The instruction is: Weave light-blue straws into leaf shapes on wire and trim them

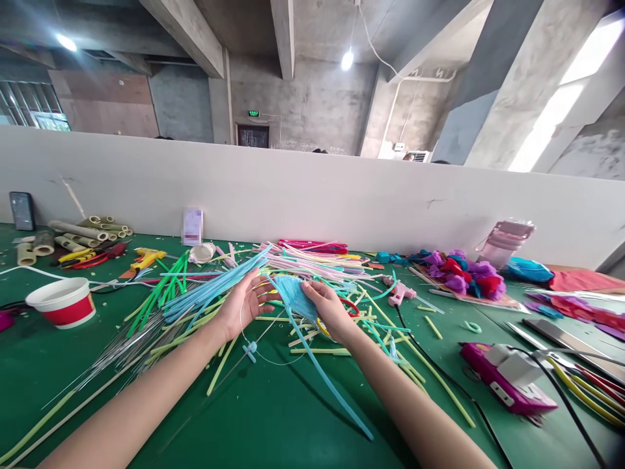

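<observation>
My right hand (329, 309) pinches a light-blue woven piece (294, 296) between thumb and fingers. From that piece a long blue strip (332, 384) runs down toward the lower right. Beside its left edge is my left hand (244, 305), palm turned inward, with curved fingers apart; whether a fingertip touches the piece I cannot tell. A thin clear loop curves below both hands, close to a small blue knotted piece (250, 352) on a thin wire. Behind my left hand lies a bundle of blue strips (209, 293).
Green strips (178, 280), pink strips (322, 260) and thin wires (122, 345) spread over the green table (234, 430). A paper cup (63, 303) and yellow glue gun (146, 258) stand left. A pink glue gun (401, 293), power strip (508, 384) and cables lie right. A white partition (312, 195) closes the back.
</observation>
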The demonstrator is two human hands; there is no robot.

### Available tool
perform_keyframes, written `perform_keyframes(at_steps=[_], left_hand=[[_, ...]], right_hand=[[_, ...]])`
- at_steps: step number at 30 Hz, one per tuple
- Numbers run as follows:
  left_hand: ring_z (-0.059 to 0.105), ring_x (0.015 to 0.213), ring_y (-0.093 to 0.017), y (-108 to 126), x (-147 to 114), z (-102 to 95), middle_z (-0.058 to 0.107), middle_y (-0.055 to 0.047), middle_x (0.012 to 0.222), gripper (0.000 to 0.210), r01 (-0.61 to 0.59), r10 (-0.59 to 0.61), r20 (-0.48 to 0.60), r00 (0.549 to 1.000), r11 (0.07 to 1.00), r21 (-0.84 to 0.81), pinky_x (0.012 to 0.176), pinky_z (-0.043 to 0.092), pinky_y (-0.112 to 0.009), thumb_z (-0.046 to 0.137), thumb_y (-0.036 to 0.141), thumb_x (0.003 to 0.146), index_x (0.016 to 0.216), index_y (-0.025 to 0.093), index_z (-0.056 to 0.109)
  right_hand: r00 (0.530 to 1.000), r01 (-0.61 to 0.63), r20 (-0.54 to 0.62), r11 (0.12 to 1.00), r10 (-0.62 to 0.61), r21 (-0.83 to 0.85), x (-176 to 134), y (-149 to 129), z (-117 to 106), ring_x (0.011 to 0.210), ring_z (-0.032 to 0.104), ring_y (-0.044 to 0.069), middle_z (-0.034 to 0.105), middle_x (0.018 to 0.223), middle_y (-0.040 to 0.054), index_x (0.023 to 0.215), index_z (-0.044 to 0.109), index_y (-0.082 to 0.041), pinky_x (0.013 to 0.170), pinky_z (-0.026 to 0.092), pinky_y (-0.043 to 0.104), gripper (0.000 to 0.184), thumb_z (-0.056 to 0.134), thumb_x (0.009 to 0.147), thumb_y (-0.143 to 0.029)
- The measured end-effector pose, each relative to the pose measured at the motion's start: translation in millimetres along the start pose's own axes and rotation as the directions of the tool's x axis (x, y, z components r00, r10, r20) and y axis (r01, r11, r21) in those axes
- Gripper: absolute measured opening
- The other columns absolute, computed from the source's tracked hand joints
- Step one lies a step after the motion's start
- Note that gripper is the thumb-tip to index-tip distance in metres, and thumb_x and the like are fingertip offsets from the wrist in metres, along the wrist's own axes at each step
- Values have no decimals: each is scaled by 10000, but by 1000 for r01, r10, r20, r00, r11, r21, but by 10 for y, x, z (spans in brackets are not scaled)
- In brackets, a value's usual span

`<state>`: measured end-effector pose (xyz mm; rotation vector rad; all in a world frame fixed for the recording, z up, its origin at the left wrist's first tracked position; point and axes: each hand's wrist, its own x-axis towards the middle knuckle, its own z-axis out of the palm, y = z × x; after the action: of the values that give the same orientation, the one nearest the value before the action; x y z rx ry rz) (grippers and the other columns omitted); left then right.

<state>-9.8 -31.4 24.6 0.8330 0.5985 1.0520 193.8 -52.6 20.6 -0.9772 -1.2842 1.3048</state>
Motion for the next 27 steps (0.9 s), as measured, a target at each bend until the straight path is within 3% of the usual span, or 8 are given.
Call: perform_keyframes(at_steps=[5,9,18,23,27], left_hand=[[717,769,-209,-100,11,-1,739,-105,918,514,32,-35,49,998,997,75,571,551,-272,443,601,938,970,138,665],[715,774,-226,-168,-5,32,736,-112,910,607,77,-85,84,993,993,87,572,538,-286,379,678,920,983,145,664],[709,836,-262,-164,-43,70,727,-124,968,741,132,-152,155,976,982,135,603,533,-317,329,798,847,1047,167,661],[705,871,-266,-73,-23,-1,727,-146,1008,773,126,-127,144,981,992,17,659,552,-341,341,815,827,1073,160,669],[703,877,-270,-1,-39,-17,711,-166,1067,777,165,-192,180,965,974,152,681,555,-349,362,796,837,1102,136,674]], right_hand=[[994,30,-102,997,-23,70,-7,89,127,496,487,110,474,632,-76,859,538,-235,420,409,234,445,642,766,-657],[987,64,-149,997,-59,31,-36,107,184,463,483,111,475,582,-80,833,496,-240,420,414,237,429,589,806,-658],[988,16,-152,1000,-17,-11,-27,98,140,450,502,125,492,559,-74,832,497,-241,414,407,250,429,593,792,-657],[987,-56,-141,983,81,174,-16,41,89,483,525,105,538,615,-65,854,523,-235,408,370,205,368,668,779,-564],[947,-30,-297,954,123,299,27,0,-12,526,563,116,584,637,-42,884,543,-235,453,445,214,282,666,808,-478]])
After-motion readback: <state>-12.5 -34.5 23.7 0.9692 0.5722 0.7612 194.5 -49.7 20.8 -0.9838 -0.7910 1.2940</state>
